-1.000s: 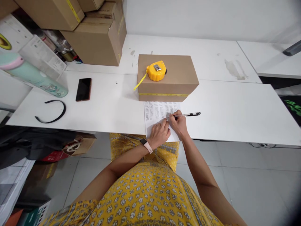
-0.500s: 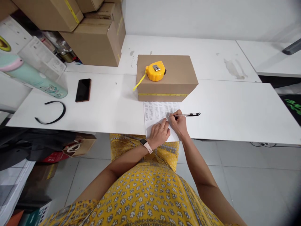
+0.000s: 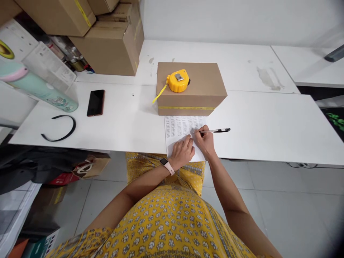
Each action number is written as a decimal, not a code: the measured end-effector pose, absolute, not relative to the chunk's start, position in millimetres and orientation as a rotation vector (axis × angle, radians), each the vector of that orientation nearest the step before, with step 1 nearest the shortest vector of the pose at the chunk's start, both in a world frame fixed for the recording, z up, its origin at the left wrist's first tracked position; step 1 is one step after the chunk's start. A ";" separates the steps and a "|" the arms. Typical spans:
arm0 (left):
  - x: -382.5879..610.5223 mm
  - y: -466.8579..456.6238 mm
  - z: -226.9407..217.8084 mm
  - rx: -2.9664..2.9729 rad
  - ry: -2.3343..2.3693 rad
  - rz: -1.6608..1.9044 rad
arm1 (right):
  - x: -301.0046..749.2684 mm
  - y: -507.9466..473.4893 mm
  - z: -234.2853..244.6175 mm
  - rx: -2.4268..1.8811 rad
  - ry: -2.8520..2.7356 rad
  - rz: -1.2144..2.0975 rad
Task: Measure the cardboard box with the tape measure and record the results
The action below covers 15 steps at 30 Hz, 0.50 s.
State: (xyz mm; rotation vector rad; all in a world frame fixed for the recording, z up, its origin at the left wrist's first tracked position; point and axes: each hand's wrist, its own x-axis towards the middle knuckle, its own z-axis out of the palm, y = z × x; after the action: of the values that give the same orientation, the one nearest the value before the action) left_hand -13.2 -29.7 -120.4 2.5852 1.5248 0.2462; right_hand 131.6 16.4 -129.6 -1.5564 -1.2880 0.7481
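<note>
A white sheet of paper [image 3: 176,134] with columns of handwriting lies at the front edge of the table, its far end against a cardboard box [image 3: 197,79]. My left hand [image 3: 182,152], with a watch on its wrist, rests flat on the sheet's lower part, fingers stretched out. In my right hand [image 3: 204,143] a black-and-clear pen [image 3: 219,130] is gripped, its tip down at the writing and mostly hidden by the fingers. On top of the box sits a yellow tape measure [image 3: 178,81], its tape end hanging over the left edge.
Left on the white table [image 3: 129,129] are a phone [image 3: 95,103], a black headband [image 3: 71,130] and a mint-green bottle [image 3: 45,89]. Stacked cardboard boxes [image 3: 113,50] stand at the back left. A paper bag [image 3: 94,166] is below the table.
The pen's back end has shifted very slightly to the right with my right hand. My left hand and the sheet stay in place.
</note>
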 end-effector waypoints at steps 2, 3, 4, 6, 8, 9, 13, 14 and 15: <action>-13.3 -29.9 -120.6 2.587 1.526 0.253 | 131.5 16.4 -129.0 -1.556 -1.297 0.749; -13.4 -29.9 -120.9 2.589 1.526 0.258 | 131.4 16.4 -128.8 -1.556 -1.297 0.751; -13.5 -30.0 -121.1 2.590 1.524 0.262 | 131.3 16.5 -128.7 -1.558 -1.294 0.753; -13.7 -30.1 -121.9 2.593 1.523 0.265 | 131.1 16.6 -128.6 -1.562 -1.276 0.753; -13.9 -30.0 -122.5 2.595 1.522 0.266 | 130.9 16.9 -128.9 -1.567 -1.262 0.750; -14.0 -30.0 -122.7 2.595 1.523 0.267 | 130.8 17.2 -129.2 -1.569 -1.260 0.747; -14.0 -29.7 -122.3 2.601 1.513 0.276 | 131.4 18.1 -131.7 -1.571 -1.290 0.727; -14.0 -29.6 -122.0 2.601 1.509 0.274 | 131.7 18.2 -132.3 -1.570 -1.298 0.723; -13.9 -29.6 -121.7 2.599 1.506 0.271 | 131.9 18.3 -132.9 -1.568 -1.304 0.721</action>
State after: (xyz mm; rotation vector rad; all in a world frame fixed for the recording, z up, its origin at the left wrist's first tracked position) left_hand -13.9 -29.6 -121.7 2.5992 1.5057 0.2707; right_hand 131.9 18.3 -132.9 -1.5683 -1.3040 0.7206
